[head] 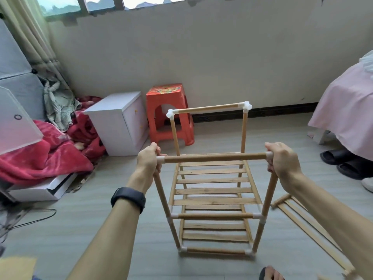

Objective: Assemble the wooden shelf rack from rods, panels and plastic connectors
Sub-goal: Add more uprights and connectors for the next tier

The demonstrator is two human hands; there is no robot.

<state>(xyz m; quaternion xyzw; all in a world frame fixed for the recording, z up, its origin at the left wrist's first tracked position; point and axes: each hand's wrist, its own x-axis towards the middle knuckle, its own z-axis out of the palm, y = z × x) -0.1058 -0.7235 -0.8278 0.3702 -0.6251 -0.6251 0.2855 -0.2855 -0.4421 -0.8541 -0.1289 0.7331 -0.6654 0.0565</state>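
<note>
The floor (101,219) carries everything, and the rack (214,190) stands upright on it straight ahead of the person, its slatted shelves stacked between four posts. A spare slatted panel (281,200) lies flat on the floor just right of the rack, partly under the right forearm. The rack's front top rod (216,158) runs level from left to right, crosswise to the arms, and each end sits in a white connector (160,159) on top of a front post. The left hand (148,158) grips the left end and the right hand (281,158) grips the right end, well apart and about equally near (neither leads). Seating this rod probably calls for an even downward push at both corners. The white box (40,191) at the floor's left edge hides its contents.
</note>
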